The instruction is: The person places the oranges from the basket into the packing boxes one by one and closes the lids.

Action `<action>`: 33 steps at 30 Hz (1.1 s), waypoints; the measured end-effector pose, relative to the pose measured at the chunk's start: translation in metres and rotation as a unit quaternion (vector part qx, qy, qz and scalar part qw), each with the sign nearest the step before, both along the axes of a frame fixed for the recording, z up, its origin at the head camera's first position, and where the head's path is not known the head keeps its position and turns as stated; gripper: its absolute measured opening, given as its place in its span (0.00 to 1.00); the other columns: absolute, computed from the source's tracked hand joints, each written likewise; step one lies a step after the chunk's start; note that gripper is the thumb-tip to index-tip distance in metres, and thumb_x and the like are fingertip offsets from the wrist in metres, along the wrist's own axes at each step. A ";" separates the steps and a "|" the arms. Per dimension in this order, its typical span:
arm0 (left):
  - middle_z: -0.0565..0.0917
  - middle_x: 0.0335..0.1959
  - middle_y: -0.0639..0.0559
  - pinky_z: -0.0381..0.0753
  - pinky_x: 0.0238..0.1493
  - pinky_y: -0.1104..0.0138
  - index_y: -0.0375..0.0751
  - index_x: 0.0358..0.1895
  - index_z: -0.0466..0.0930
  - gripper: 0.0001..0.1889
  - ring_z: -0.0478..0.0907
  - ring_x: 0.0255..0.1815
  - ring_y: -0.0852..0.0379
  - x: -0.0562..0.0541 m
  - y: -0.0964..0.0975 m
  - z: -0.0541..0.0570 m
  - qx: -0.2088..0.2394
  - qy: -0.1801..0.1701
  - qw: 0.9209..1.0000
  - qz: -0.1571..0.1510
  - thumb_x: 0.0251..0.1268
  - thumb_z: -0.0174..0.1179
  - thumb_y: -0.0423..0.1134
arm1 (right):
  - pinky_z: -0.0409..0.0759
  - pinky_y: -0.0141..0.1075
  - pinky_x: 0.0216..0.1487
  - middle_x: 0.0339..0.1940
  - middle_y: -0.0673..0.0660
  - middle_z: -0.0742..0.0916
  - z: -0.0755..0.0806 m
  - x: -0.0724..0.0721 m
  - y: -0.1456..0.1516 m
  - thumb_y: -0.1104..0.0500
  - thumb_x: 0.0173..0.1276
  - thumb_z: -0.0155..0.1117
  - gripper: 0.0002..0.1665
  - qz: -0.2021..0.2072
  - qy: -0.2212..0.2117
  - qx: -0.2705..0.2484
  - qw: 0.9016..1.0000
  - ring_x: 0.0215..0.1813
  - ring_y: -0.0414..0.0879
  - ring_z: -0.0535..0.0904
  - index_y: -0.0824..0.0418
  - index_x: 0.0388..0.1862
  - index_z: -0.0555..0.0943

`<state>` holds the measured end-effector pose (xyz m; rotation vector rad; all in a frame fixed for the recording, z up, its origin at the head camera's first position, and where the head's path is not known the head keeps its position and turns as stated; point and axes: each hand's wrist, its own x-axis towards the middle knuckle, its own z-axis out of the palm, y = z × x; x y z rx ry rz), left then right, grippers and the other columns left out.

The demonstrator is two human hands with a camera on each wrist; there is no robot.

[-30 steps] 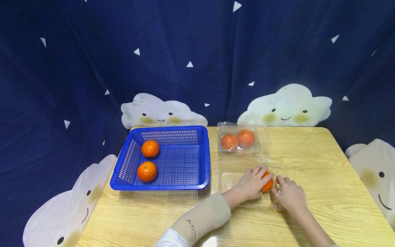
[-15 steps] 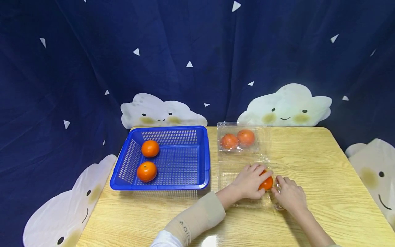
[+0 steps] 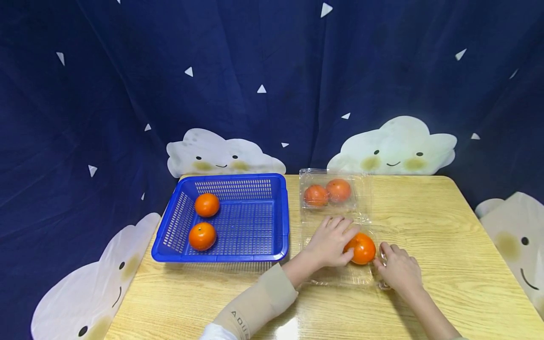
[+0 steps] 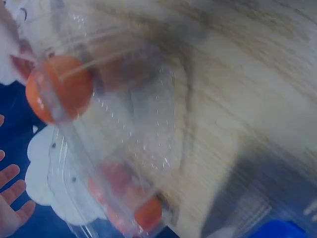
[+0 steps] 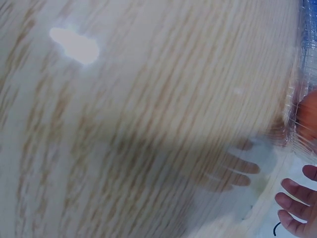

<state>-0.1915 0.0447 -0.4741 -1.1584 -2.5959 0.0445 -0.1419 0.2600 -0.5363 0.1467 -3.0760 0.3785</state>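
In the head view, an orange (image 3: 361, 248) sits in the near half of a clear plastic clamshell box (image 3: 335, 279) that lies spread flat. My left hand (image 3: 329, 243) is over this half, just left of the orange. Its fingers are spread, and the thumb tip comes right up to the fruit's left side. The left wrist view shows the orange (image 4: 59, 89) through clear plastic, with loose fingers (image 4: 12, 191) away from it. At the box's right edge rests my right hand (image 3: 399, 270), fingers relaxed; its fingers (image 5: 297, 198) also show beside the plastic in the right wrist view.
Two oranges (image 3: 327, 191) show through clear plastic at the back of the box. On the left of the wooden table (image 3: 425, 212) stands a blue basket (image 3: 284, 217) holding two more oranges (image 3: 204, 222). A dark blue cloth (image 3: 255, 56) with clouds hangs behind.
My left hand has let go of the orange and drawn back to the left, uncovering the fruit in the box. My right hand has stayed at the box's right edge.
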 end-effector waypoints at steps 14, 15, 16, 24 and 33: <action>0.69 0.60 0.52 0.61 0.60 0.57 0.51 0.61 0.67 0.30 0.64 0.60 0.54 -0.006 -0.047 0.012 0.049 0.016 0.997 0.060 0.53 0.52 0.55 | 0.72 0.58 0.36 0.43 0.69 0.78 0.002 0.000 -0.001 0.51 0.58 0.59 0.22 0.000 0.000 -0.002 1.000 0.40 0.64 0.75 0.64 0.45 0.72; 0.69 0.60 0.53 0.62 0.60 0.58 0.51 0.61 0.67 0.30 0.65 0.60 0.54 -0.007 -0.050 0.012 0.054 0.017 0.996 0.062 0.53 0.53 0.55 | 0.72 0.58 0.36 0.43 0.69 0.78 0.002 0.000 -0.001 0.51 0.58 0.59 0.22 -0.001 -0.001 -0.002 1.000 0.41 0.64 0.75 0.64 0.45 0.72; 0.70 0.59 0.52 0.63 0.59 0.58 0.51 0.61 0.68 0.30 0.65 0.59 0.54 -0.007 -0.053 0.011 0.058 0.018 0.996 0.065 0.53 0.53 0.55 | 0.72 0.58 0.36 0.44 0.69 0.78 0.002 0.000 -0.001 0.51 0.58 0.59 0.23 -0.001 -0.003 -0.002 1.000 0.41 0.64 0.75 0.64 0.46 0.72; 0.72 0.56 0.51 0.64 0.57 0.56 0.50 0.61 0.67 0.31 0.66 0.59 0.52 -0.009 -0.072 0.009 0.074 0.028 0.993 0.089 0.52 0.54 0.54 | 0.72 0.58 0.37 0.44 0.69 0.78 0.002 0.001 -0.002 0.50 0.58 0.59 0.24 -0.005 -0.009 -0.002 1.000 0.42 0.64 0.75 0.64 0.48 0.72; 0.73 0.55 0.51 0.63 0.57 0.58 0.48 0.59 0.69 0.30 0.67 0.56 0.53 -0.010 -0.091 0.007 0.100 0.033 0.988 0.108 0.50 0.56 0.53 | 0.72 0.56 0.35 0.43 0.67 0.78 0.003 0.001 -0.002 0.50 0.58 0.59 0.22 -0.005 -0.006 -0.007 1.000 0.40 0.62 0.75 0.63 0.46 0.72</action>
